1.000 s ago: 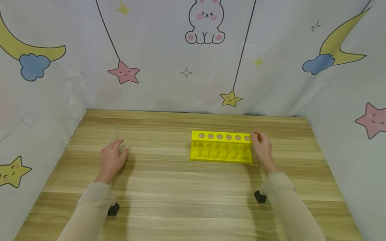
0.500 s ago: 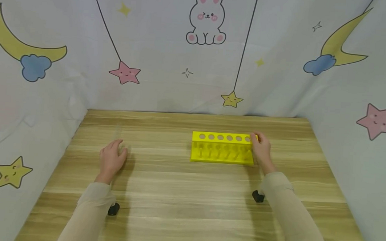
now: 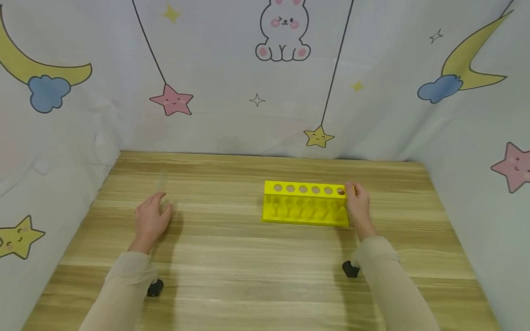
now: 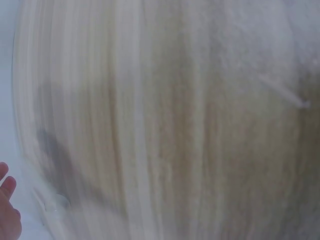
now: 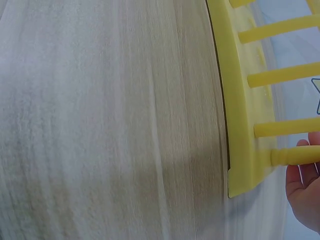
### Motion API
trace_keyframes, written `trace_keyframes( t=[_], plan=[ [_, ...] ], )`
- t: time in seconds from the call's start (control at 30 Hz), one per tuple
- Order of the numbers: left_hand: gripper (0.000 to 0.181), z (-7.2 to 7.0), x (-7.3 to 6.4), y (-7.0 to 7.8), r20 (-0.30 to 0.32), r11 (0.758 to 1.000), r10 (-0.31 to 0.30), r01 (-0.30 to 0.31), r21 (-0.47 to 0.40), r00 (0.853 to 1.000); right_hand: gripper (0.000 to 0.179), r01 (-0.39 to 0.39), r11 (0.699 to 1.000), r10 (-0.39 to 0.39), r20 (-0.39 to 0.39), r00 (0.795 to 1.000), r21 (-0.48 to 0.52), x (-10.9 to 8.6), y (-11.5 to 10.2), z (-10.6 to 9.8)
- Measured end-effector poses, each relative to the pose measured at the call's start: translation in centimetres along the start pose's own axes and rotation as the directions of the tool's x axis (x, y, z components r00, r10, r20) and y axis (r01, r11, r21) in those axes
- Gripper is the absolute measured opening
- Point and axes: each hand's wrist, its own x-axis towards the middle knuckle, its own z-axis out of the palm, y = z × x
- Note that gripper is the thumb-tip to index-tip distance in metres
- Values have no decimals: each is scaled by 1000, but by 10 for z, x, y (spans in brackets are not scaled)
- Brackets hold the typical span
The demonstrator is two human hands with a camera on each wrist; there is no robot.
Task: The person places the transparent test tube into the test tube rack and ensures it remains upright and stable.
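Note:
A yellow test tube rack [image 3: 306, 203], with a row of round holes along its top and pegs below, stands on the wooden table [image 3: 241, 274]. At its right end my right hand [image 3: 357, 205] grips the top corner; the right wrist view shows fingers [image 5: 307, 172] around the end post of the rack. On the left, my left hand [image 3: 152, 217] is over the table with loosely bent fingers. A thin clear tube [image 3: 161, 181] lies just beyond its fingertips, faint against the wood. In the left wrist view, the rounded end of the clear tube [image 4: 56, 202] shows beside the fingers.
A white cloth [image 3: 222, 123] printed with stars, moons and a rabbit hangs behind the table and along both sides. Black wrist-worn pieces show below each hand, a left one [image 3: 155, 287] and a right one [image 3: 350, 269].
My right hand has shifted slightly left and its forearm has swung inward, still holding the rack's end. The left hand has moved only slightly left; the rack stays in place.

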Motion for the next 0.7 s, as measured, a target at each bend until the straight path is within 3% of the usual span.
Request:
trace_keyframes(
  t=[0.7],
  plan=[
    [40,-4,-3,-4,10,999,-44,44,-29,999,47,18,1000,-18,39,999,-9,1,4,1]
  ],
)
